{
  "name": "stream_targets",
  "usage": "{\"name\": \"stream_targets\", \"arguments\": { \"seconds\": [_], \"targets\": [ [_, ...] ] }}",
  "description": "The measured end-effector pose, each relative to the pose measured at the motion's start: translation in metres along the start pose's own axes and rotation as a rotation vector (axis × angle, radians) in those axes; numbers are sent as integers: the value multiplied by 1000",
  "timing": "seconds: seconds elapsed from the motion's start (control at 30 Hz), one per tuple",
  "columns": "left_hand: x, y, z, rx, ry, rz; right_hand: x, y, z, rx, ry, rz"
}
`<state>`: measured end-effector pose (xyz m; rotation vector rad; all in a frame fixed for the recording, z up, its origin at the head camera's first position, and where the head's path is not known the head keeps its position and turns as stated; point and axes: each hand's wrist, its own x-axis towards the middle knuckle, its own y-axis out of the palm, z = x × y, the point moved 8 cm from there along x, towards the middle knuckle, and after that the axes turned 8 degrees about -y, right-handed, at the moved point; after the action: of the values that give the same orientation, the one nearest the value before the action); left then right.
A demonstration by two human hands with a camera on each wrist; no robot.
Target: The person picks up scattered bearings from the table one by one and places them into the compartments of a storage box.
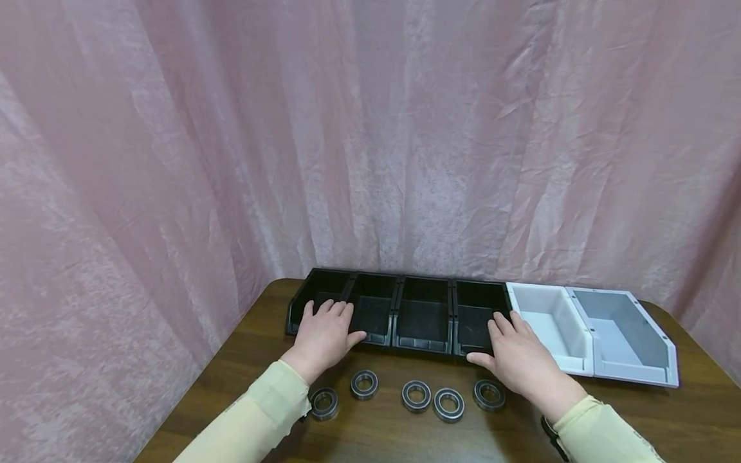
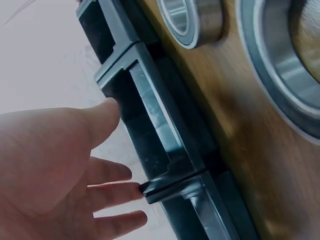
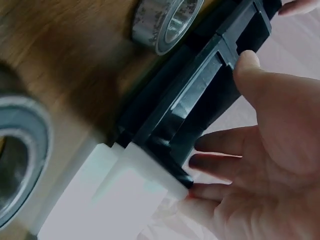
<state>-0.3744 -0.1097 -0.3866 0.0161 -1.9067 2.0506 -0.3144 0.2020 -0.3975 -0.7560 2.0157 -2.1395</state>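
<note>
My left hand (image 1: 324,337) reaches over the front of the two leftmost black bins (image 1: 373,321), fingers spread and thumb out to the right. In the left wrist view its fingertips come right up to the black bin (image 2: 155,107) edges. My right hand (image 1: 515,354) is spread over the rightmost black bin (image 1: 475,325), beside the white bin (image 1: 556,331). In the right wrist view its fingers lie relaxed around the seam between the black and white bins. Neither hand holds anything. Several metal ring bearings lie on the table between the forearms, including one bearing (image 1: 416,408) near the middle.
A row of black bins joins the white bin and a pale grey bin (image 1: 628,344) at the right end. The wooden table (image 1: 376,444) has rounded back corners. Pink curtain (image 1: 370,141) hangs behind. A dark band (image 1: 552,437) shows at my right wrist.
</note>
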Motion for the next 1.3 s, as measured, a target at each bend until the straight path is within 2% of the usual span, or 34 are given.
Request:
{"name": "stream_targets", "arguments": {
  "seconds": [0.23, 0.37, 0.53, 0.6, 0.8, 1.03, 1.3],
  "targets": [
    [-1, -1, -17, -54, 31, 3, -17, -4, -7, 18, 50, -63],
    [-2, -8, -38, -73, 79, -30, -24, -9, -11, -10, 73, -91],
    [-5, -20, -69, -48, 165, -95, -29, -15, -13, -17, 82, -101],
    [-5, -22, -80, -46, 185, -103, -31, -14, -13, -5, 81, -96],
    [1, -22, -98, -87, 178, -89, -29, -15, -13, 12, 63, -100],
    [6, -22, -110, -115, 170, -87, -25, -14, -15, 19, 64, -91],
    [4, -12, -101, -138, 142, -43, -22, -11, -16, 18, 61, -77]
  ]
}}
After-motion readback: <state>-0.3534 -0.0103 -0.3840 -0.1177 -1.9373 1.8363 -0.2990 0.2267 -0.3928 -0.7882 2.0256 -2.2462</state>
